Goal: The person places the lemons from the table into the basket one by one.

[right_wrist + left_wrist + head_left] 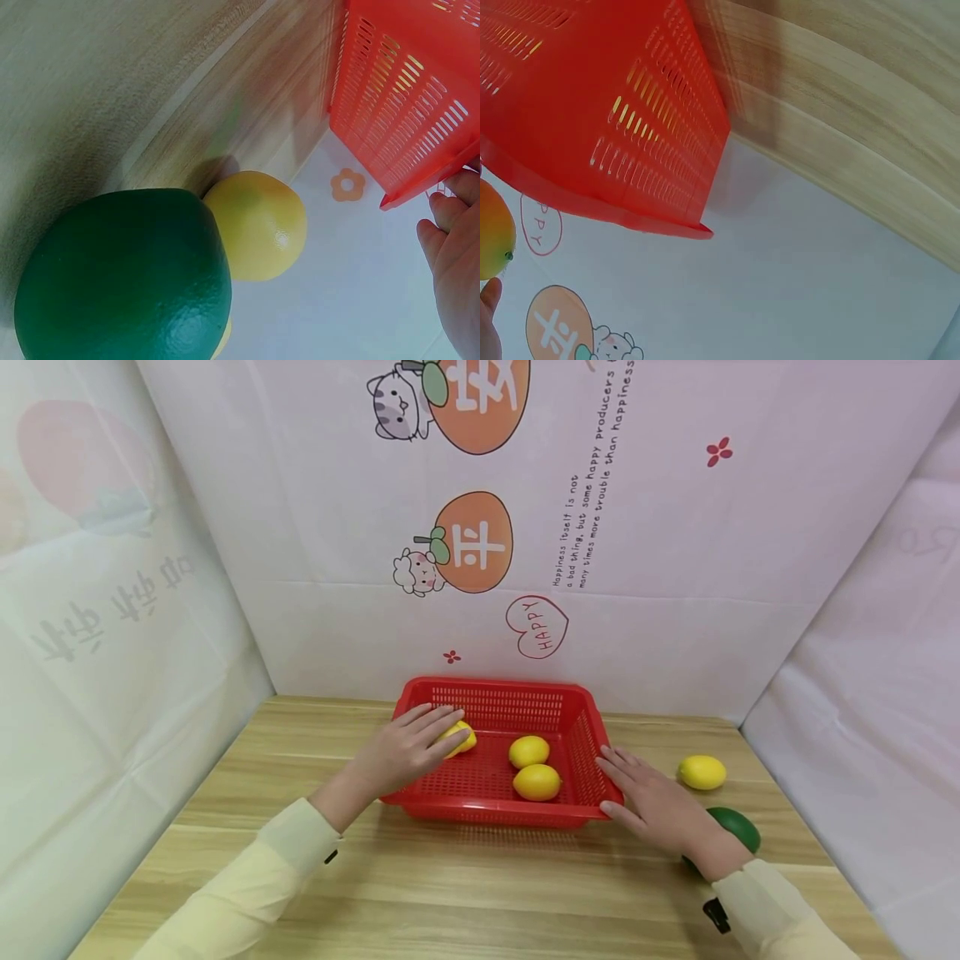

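Note:
In the head view my left hand (pixel 401 750) reaches over the left side of a red plastic basket (pixel 480 814) and holds a yellow fruit (pixel 462 741), partly covered by the fingers. The left wrist view shows it as a yellow-orange mango (pixel 493 232) with a dark stem, a thumb against it, beyond the basket rim. Two lemons (pixel 529 751) lie together inside the basket. On the basket's right rim rest the fairly straight fingers of my right hand (pixel 652 802), its thumb at the front corner. The right wrist view shows those fingertips at the rim.
Right of the basket lies a lemon (pixel 702 772) on the wooden table (pixel 450 902). A dark green fruit (pixel 737 828) sits nearer, partly hidden by the right wrist. White printed cloth (pixel 645 652) walls the back and both sides.

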Demonstrator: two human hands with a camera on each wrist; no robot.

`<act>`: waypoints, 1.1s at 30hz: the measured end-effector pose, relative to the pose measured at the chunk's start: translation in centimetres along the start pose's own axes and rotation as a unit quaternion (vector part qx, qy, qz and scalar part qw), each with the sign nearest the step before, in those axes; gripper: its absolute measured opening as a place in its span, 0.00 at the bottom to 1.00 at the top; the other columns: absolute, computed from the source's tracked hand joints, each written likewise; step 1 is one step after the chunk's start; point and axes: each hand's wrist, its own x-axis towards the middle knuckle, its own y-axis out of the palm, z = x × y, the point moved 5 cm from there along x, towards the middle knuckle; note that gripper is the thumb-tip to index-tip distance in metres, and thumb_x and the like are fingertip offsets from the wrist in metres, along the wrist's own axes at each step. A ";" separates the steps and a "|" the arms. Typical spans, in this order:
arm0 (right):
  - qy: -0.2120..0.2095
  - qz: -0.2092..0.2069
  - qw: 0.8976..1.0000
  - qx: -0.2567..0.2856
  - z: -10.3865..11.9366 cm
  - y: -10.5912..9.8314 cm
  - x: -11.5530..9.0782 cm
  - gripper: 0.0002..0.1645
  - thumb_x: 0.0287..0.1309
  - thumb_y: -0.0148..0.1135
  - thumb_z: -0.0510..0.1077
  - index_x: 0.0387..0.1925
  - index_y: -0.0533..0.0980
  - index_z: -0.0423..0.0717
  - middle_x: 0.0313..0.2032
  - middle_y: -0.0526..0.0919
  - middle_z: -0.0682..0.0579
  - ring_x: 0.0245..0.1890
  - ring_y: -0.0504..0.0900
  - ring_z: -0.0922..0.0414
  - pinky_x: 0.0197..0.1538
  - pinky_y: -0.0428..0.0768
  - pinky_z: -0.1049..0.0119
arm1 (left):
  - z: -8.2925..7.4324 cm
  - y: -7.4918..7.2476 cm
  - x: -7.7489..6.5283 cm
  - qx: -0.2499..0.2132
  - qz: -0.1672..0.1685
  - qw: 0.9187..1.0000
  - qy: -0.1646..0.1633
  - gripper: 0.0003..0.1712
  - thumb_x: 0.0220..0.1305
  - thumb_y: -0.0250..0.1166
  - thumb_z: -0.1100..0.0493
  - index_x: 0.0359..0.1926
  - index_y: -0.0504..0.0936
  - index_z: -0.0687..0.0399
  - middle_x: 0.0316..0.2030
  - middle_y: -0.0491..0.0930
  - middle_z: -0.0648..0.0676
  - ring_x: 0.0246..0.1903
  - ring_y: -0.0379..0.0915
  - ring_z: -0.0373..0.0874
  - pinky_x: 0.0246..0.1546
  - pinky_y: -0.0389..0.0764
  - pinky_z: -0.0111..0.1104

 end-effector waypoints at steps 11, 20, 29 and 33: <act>-0.003 -0.004 1.000 0.000 -0.1 0.1 0.0 0.48 0.63 0.48 0.71 0.72 0.61 0.44 0.72 0.58 0.46 0.71 0.55 0.43 0.66 0.64 0.45 | -0.4 1.2 0.7 -0.008 0.051 0.999 -0.003 0.37 0.53 0.76 0.58 0.64 0.73 0.53 0.62 0.73 0.58 0.61 0.70 0.52 0.61 0.70 0.44; 0.001 0.000 1.000 -0.001 -0.2 0.2 0.0 0.48 0.63 0.47 0.72 0.72 0.60 0.45 0.72 0.58 0.46 0.71 0.55 0.44 0.66 0.64 0.45 | -0.6 2.5 1.0 -0.011 0.080 0.997 -0.008 0.37 0.53 0.76 0.58 0.64 0.73 0.53 0.61 0.74 0.58 0.61 0.70 0.51 0.60 0.72 0.43; 0.001 -0.002 1.000 -0.002 -0.2 0.2 0.0 0.48 0.63 0.47 0.72 0.72 0.60 0.45 0.72 0.58 0.46 0.71 0.56 0.43 0.65 0.65 0.45 | -0.5 3.5 1.3 -0.032 0.116 0.992 -0.025 0.37 0.53 0.75 0.54 0.64 0.72 0.52 0.62 0.73 0.57 0.62 0.69 0.50 0.61 0.70 0.44; 0.001 -0.003 1.000 -0.003 -0.3 0.3 -0.1 0.48 0.63 0.47 0.72 0.72 0.60 0.45 0.72 0.58 0.46 0.71 0.56 0.44 0.65 0.65 0.45 | -0.4 3.8 1.5 -0.038 0.129 0.990 -0.032 0.38 0.53 0.76 0.53 0.64 0.73 0.51 0.62 0.73 0.57 0.61 0.69 0.50 0.61 0.70 0.44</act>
